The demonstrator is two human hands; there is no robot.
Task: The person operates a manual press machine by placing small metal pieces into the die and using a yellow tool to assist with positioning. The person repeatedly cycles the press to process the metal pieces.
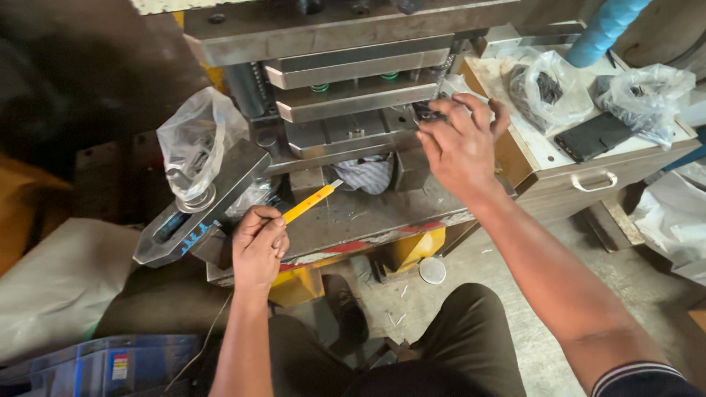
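**Both hands at the press die, tool in one, small part in the other**

As I scan from the left edge, I see a blue plastic crate (103,364) low in the corner and a clear plastic bag (197,140) sitting on a steel clamp bar (202,202) that slants down from the press; just right of that bar my left hand (259,246) is closed around a yellow-handled tool (312,201), its pale tip pointing up and right toward the die block, the handle lying over the worn steel bed (368,220); above the tip the stacked die plates (353,95) stand apart with green springs between them, and a striped cloth (366,174) is tucked under the lower plate; to the right, my right hand (460,143) is curled at the edge of the lower die, fingertips pinched on a small dark part (428,112), which touches the plate's right end; I cannot tell the part's exact shape; beyond the hand a cream-topped drawer cabinet (559,158) carries two clear bags of dark pieces (548,88) and a black phone (593,136); a blue hose (603,29) crosses the upper right corner; my knees and a shoe show below, on the concrete floor (529,316).
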